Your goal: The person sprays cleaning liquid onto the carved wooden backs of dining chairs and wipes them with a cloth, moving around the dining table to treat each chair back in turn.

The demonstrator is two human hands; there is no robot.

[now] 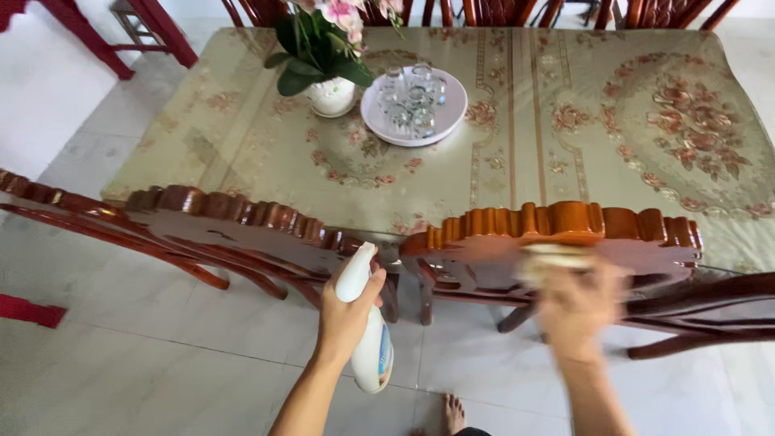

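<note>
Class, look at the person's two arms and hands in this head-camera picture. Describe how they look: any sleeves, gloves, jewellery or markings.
Both forearms are bare up to the picture's lower edge: no sleeves show. The left hand wears no glove, and no ring, watch or bracelet shows on it or its wrist. The right hand is blurred, so small details such as rings cannot be told; no glove or wristband shows there either.

Two chairs stand between you and the table.

Your left hand [345,311] holds a spray bottle [367,331] before the left chair [234,222]. Your right hand [575,303] is on the right chair [557,234], maybe with a cloth [553,258]. Behind, on the table [525,137], a flower pot [331,95] sits left of a tray of glasses [413,105].
</note>
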